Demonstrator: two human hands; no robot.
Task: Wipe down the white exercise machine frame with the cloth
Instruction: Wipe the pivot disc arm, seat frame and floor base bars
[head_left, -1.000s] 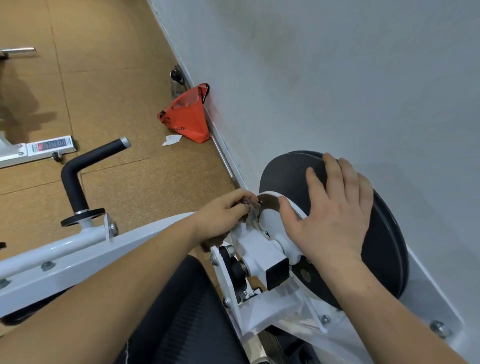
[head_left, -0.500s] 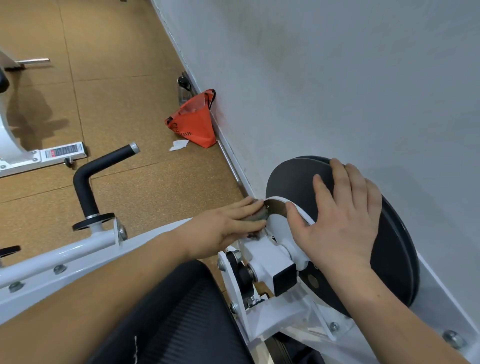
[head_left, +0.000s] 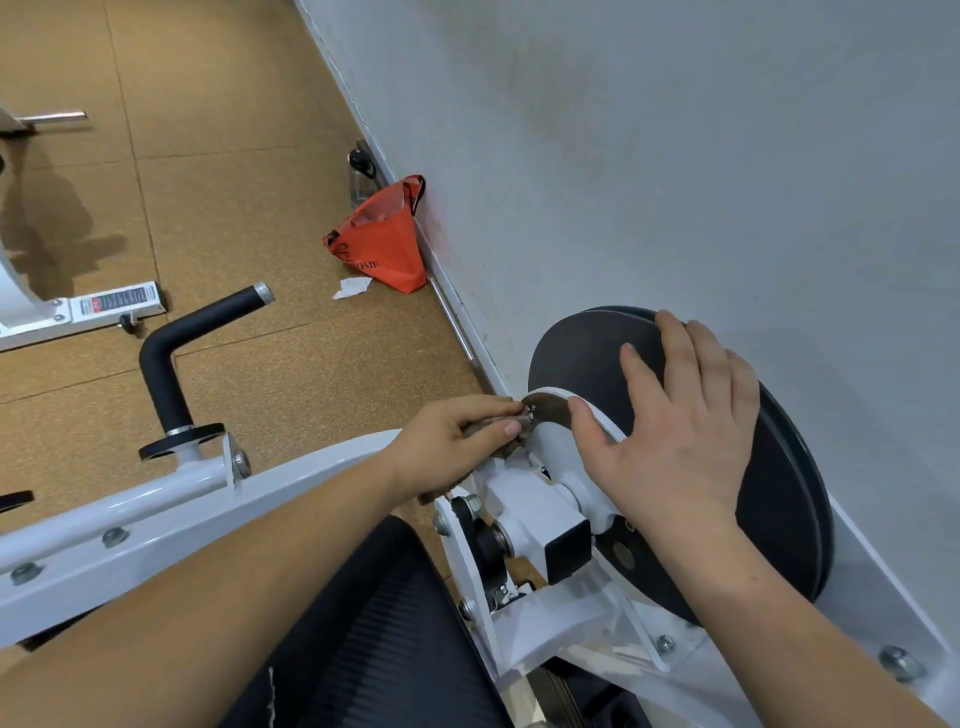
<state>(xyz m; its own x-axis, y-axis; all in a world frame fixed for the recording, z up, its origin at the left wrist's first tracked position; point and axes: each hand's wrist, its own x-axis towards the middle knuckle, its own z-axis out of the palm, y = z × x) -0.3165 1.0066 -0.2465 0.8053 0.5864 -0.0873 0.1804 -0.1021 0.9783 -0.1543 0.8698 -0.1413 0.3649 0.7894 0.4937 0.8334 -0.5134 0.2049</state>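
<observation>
Brown cloth (head_left: 480, 427) pinched by the left hand (head_left: 447, 447) could snag the bolt (head_left: 530, 413) at its fingertips; right hand (head_left: 675, 436) lies flat, fingers straight.

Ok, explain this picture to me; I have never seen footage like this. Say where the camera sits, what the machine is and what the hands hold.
The camera is worn on a person's head and looks down at their two bare hands. Below them is a white metal exercise machine frame with a large black round disc beside a pale grey wall. The left hand pinches a small dull brownish cloth against the frame beside the disc. The right hand lies flat and open on the disc and holds nothing. On the brown cork-like floor an orange bag leans at the wall.
</observation>
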